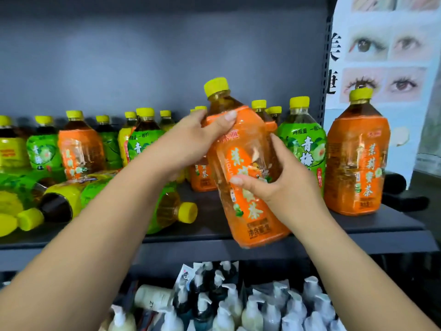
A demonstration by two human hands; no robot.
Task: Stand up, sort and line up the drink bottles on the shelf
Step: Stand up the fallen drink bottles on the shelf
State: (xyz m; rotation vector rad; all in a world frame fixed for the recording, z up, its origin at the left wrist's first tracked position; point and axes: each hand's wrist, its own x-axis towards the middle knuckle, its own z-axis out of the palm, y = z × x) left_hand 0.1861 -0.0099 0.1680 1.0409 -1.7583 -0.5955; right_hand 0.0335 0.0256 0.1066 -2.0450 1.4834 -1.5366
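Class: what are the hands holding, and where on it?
Both hold one orange-labelled bottle: left hand grips its shoulder, right hand its middle.

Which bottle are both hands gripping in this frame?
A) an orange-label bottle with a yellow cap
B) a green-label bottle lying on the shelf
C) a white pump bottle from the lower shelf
A: the left hand and the right hand both hold the tilted orange-label bottle, its yellow cap on top.

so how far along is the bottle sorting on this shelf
Partly done. Upright already: an orange bottle at the right end and a mixed back row. In hand: the left hand and right hand grip a tilted orange bottle. Left: fallen bottles on the left, plus grouping colours.
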